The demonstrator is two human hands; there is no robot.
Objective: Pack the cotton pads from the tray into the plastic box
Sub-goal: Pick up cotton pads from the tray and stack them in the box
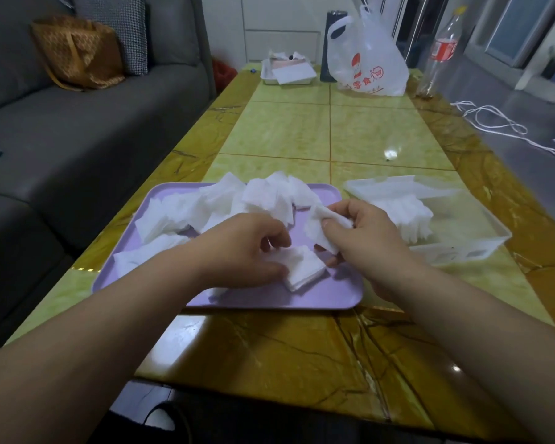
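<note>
**Right hand point(366, 238) nearer the box, pads in its grip**

Its fingers are curled round a few crumpled cotton pads point(321, 225) above the right end of the tray point(327, 296). The plastic box point(481, 248), already part filled, sits just to the right on the counter point(302, 139). The left hand point(247, 248) pinches a small stack point(305, 270) lying on the tray, farther from the box.

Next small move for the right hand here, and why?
Likely swing the right hand rightward and set its held pads into the plastic box, next to the packed pads. It pinches them above the tray, and the box sits just beside it. The left hand holds a small stack on the tray.
</note>
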